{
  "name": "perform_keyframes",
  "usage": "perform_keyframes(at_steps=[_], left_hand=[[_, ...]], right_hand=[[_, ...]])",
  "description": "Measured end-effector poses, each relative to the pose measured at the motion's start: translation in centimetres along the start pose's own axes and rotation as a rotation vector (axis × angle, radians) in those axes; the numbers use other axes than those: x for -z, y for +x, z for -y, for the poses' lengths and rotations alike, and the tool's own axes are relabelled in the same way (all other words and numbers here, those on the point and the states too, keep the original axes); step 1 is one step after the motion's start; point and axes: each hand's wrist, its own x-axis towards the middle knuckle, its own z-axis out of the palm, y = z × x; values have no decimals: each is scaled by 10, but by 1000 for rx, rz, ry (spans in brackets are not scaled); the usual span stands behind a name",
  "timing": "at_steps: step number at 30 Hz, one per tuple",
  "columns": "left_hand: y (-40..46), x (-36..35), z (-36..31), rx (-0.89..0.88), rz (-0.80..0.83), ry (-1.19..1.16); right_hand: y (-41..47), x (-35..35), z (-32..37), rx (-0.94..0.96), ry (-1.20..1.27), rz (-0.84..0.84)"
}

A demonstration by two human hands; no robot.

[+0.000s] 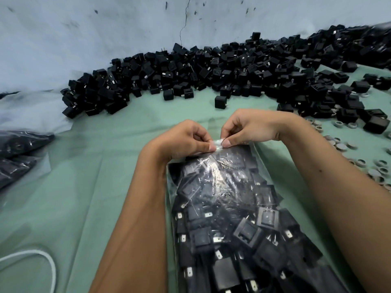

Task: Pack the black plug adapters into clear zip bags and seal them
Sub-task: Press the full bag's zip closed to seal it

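A clear zip bag (232, 204) full of black plug adapters lies on the green cloth in front of me, its mouth pointing away. My left hand (182, 140) and my right hand (254, 127) both pinch the bag's top strip (218, 143) between thumb and fingers, the fingertips almost touching at the middle. A long heap of loose black plug adapters (190, 75) runs along the back wall from left to right. One single adapter (220, 101) stands apart just beyond my hands.
Filled plastic bags (17, 153) lie at the left edge. Several small grey rings (342, 146) are scattered at the right. A white cable (50, 265) curves at the lower left. The green cloth (95, 166) covers the work surface, and a pale wall rises behind.
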Motion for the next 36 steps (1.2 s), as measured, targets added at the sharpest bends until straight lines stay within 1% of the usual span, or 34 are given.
perform_keyframes(at_steps=[4, 8, 13, 18, 21, 25, 28, 31, 34, 36], left_hand=[[-4, 10, 5, 44, 8, 42], [-3, 7, 2, 25, 8, 73], [-2, 3, -2, -3, -26, 54], [-7, 10, 4, 24, 22, -13], [-5, 7, 4, 0, -3, 9], [-6, 7, 5, -5, -32, 6], [-9, 12, 10, 20, -50, -35], [-8, 17, 10, 67, -22, 0], [-6, 15, 8, 52, 8, 19], [-6, 13, 9, 30, -1, 21]], right_hand=[[-6, 7, -6, -30, 26, 39], [0, 3, -2, -21, -22, 9], [7, -5, 5, 56, -67, 1], [4, -3, 4, 30, -83, 13], [9, -8, 7, 28, -127, 1], [12, -12, 9, 84, -87, -12], [10, -10, 5, 85, -54, 2], [9, -9, 4, 62, -63, 3], [10, -13, 8, 50, -66, -10], [15, -19, 13, 68, -91, -21]])
